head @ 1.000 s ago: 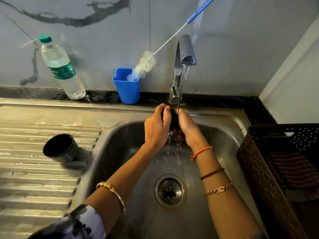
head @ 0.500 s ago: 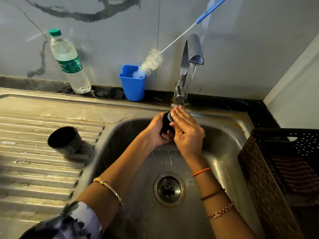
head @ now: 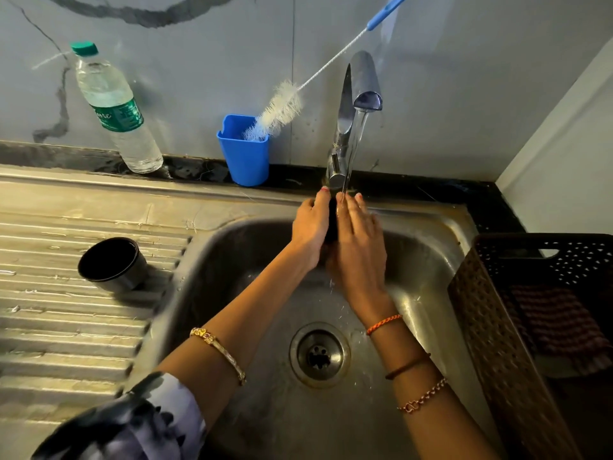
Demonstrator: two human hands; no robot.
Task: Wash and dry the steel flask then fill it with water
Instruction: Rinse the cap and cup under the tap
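Observation:
A small dark object [head: 331, 224], probably the flask's lid or stopper, is held between both hands under the running tap [head: 361, 94] over the steel sink [head: 428, 260]. My left hand [head: 310, 232] grips it from the left. My right hand [head: 358, 247] lies against its right side with fingers fairly straight, and water runs over them. Most of the object is hidden by the hands. A dark round cup-like piece [head: 112, 263] lies on its side on the ribbed drainboard [head: 66, 327] at the left.
A blue cup [head: 245, 157] holding a long bottle brush [head: 282, 109] stands at the back ledge, beside a plastic water bottle [head: 116, 107]. A brown perforated basket [head: 517, 327] with a striped cloth [head: 560, 323] sits at the right. The drain [head: 320, 355] lies below the hands.
The hands have kept rubbing the dark object under the stream. The right hand, which was wrapped over its top, now lies flat along its right side. The camera has shifted slightly.

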